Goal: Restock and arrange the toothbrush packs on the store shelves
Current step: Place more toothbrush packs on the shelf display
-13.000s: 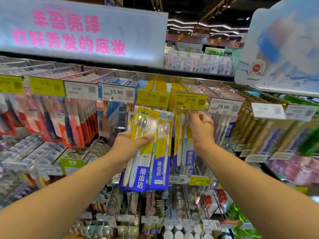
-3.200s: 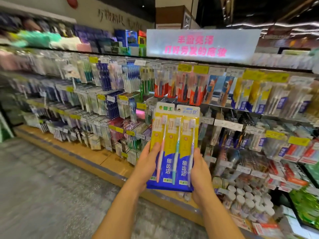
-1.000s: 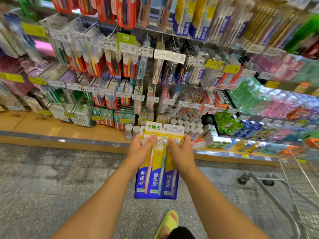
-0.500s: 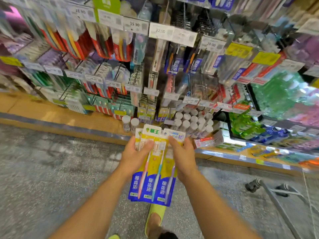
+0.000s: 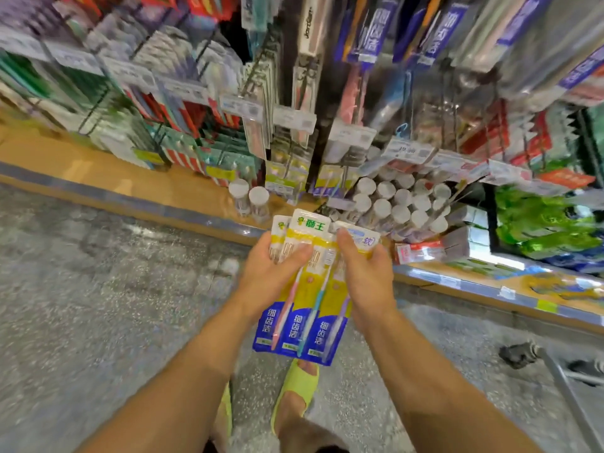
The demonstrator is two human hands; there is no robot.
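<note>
I hold a stack of yellow-and-blue toothbrush packs (image 5: 305,308) in front of me, low over the floor, their white tops fanned apart. My left hand (image 5: 271,276) grips the stack's left side with the thumb across the front. Gripping the right side is my right hand (image 5: 364,273), its thumb on the top of the rightmost pack. Behind the packs, the store shelves (image 5: 294,93) carry many hanging toothbrush packs on pegs with price tags.
White-capped jars (image 5: 397,199) stand on the wooden bottom shelf (image 5: 137,181) just beyond the packs; two more stand to their left. Green bottles (image 5: 542,223) fill the right. A trolley frame and wheel (image 5: 523,354) sit at lower right. My feet in green slippers (image 5: 299,384) are below.
The view has dropped and closed in on the lower shelves. Both hands still hold the packs, whose tops are now fanned further apart.
</note>
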